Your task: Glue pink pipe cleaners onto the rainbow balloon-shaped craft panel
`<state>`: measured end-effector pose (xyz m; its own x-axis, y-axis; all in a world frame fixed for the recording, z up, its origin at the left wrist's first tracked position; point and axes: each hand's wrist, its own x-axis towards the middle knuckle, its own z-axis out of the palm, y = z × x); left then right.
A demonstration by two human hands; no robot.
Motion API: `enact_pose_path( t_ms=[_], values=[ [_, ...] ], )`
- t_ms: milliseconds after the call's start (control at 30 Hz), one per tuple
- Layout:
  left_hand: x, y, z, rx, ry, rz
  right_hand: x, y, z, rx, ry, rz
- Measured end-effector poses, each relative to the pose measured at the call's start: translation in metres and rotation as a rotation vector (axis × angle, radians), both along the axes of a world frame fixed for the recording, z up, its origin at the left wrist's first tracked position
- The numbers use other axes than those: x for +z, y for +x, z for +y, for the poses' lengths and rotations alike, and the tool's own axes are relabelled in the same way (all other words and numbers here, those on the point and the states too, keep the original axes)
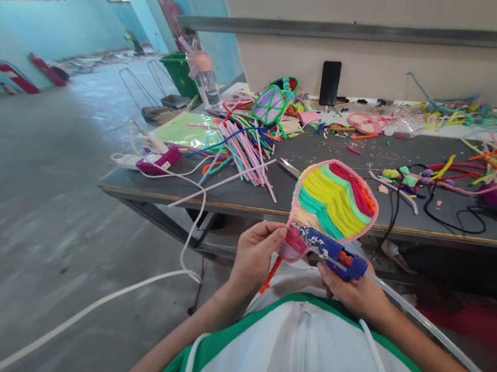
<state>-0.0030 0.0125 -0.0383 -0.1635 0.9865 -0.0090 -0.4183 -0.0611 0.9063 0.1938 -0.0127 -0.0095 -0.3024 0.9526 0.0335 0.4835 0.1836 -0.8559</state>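
My left hand (258, 254) pinches the lower left edge of a striped piece (331, 202) made of fuzzy stems in red, yellow, green and cream, with a pink border. An orange stem (271, 276) hangs from its bottom. In my right hand (350, 288) is a blue glue gun (330, 252), with a long clear glue stick (432, 338) coming out of its back. The gun's nozzle lies over the pink lower part of the piece, close to my left fingertips; its exact contact is hidden.
On the dark table (117, 181) lie pink stems (246, 154), scissors (289, 167), a purple power strip (158, 161) and a green-rimmed craft piece (271, 105). A black phone (329, 83) leans on the wall. A white cable (118, 294) trails down at left.
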Motion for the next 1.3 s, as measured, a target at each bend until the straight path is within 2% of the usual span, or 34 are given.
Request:
enact_pose_path(
  t_ms=[367, 767, 967, 1300],
  values=[
    [-0.003, -0.001, 0.001, 0.001, 0.001, 0.012, -0.016, 0.000, 0.000, -0.002, 0.052, -0.003],
    [-0.001, 0.002, -0.001, -0.007, -0.003, 0.008, -0.008, 0.006, -0.003, -0.091, 0.080, 0.051],
    [-0.002, 0.003, -0.003, -0.039, -0.013, 0.011, -0.006, 0.006, -0.001, -0.093, 0.024, 0.074],
    [-0.002, 0.004, -0.002, -0.036, -0.019, 0.007, -0.010, 0.005, 0.000, -0.083, 0.038, 0.054]
  ],
)
